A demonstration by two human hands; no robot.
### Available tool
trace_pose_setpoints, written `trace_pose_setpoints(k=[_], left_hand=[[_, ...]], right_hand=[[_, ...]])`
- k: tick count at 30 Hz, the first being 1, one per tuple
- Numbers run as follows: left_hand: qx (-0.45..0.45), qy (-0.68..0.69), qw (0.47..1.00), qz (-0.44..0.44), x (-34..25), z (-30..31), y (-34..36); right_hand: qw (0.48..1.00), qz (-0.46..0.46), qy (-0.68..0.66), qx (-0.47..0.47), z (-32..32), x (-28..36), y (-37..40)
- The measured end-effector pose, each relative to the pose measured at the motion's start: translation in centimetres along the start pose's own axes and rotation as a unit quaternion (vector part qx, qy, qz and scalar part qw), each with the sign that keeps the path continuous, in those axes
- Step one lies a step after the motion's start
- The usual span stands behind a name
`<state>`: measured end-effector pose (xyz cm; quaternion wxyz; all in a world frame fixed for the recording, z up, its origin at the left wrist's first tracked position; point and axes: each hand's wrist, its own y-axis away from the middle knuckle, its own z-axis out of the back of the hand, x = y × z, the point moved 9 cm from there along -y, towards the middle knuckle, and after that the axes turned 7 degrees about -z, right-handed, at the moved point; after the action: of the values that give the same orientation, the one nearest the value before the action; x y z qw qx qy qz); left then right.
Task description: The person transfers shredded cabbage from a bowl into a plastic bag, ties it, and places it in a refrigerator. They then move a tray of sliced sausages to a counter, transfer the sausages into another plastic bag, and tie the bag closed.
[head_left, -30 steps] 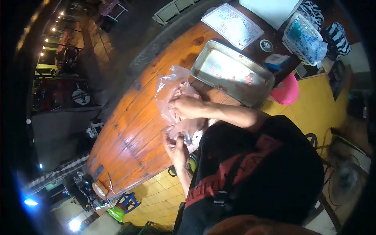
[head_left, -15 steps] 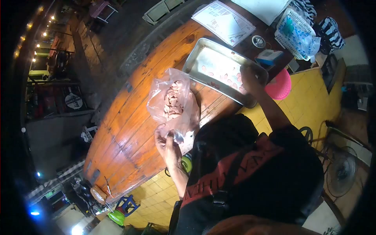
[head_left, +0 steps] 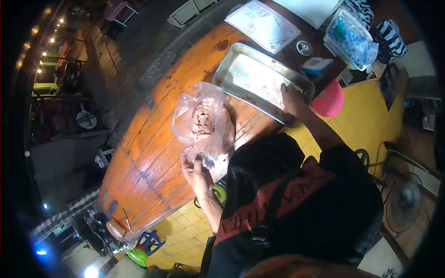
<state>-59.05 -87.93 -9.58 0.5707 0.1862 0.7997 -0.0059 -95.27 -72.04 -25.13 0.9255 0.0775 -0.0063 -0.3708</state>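
A clear plastic bag (head_left: 181,121) filled with pale pink sliced pieces (head_left: 203,119), possibly sausage or meat, lies on the wooden table. Its near edge is pinched between the thumb and fingers of my left hand (head_left: 198,178). To the right of the bag is a rectangular metal tray (head_left: 227,62) with several loose pink slices (head_left: 271,98) scattered on its bottom. My right hand (head_left: 293,99) reaches over the tray's right end, fingers bent down by the slices. Whatever its fingertips grasp is hidden.
Printed sheets (head_left: 264,25) lie on the wooden table (head_left: 153,157) behind the tray. A white basket (head_left: 345,39) with blue plastic, a small blue box (head_left: 316,66) and a round metal item (head_left: 304,48) stand at the back right. A pink round basin (head_left: 329,99) is beyond the tray's right end.
My right hand has shifted slightly down and left within the tray, its fingers now by the slices. My left hand keeps its pinch on the bag. The view has moved a little.
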Motion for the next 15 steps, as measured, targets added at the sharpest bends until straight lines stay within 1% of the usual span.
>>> trace_pose_setpoints(k=[2,3,5,6,8,9,10,11,12,14,15], left_hand=[[0.001,-0.001,1.000,-0.001,0.0,0.1,0.1],[0.000,-0.001,1.000,-0.001,0.0,0.1,0.1],[0.003,0.005,1.000,-0.005,0.1,0.3,0.1],[0.001,0.006,1.000,-0.005,0.1,0.4,0.1],[0.018,0.018,1.000,-0.008,0.2,0.3,0.2],[0.015,0.018,1.000,-0.010,0.2,0.4,0.2],[0.008,0.016,1.000,-0.012,0.1,0.5,0.3],[0.001,0.013,1.000,-0.013,0.0,0.7,0.3],[-0.001,0.012,1.000,-0.016,0.0,0.7,0.4],[-0.028,0.007,0.999,-0.014,0.1,1.2,0.4],[-0.029,0.005,0.999,-0.017,0.0,1.3,0.4]], right_hand=[[0.995,0.027,-0.094,0.002,-1.8,0.4,-0.2],[0.995,0.028,-0.094,0.002,-2.9,0.4,-0.6],[0.990,0.049,-0.130,-0.033,-3.8,0.6,-1.3],[0.990,0.051,-0.129,-0.033,-2.7,0.9,-1.0],[0.982,0.123,-0.125,-0.065,2.7,3.5,0.3],[0.982,0.126,-0.126,-0.066,3.0,3.8,0.3],[0.955,0.118,-0.271,0.004,2.6,3.9,0.1],[0.903,0.106,-0.410,0.074,2.1,4.2,-0.1],[0.902,0.109,-0.411,0.075,2.2,4.3,-0.3],[0.868,0.120,-0.479,0.053,3.4,3.9,-1.2],[0.913,0.191,-0.361,0.017,5.2,4.3,-0.9]])
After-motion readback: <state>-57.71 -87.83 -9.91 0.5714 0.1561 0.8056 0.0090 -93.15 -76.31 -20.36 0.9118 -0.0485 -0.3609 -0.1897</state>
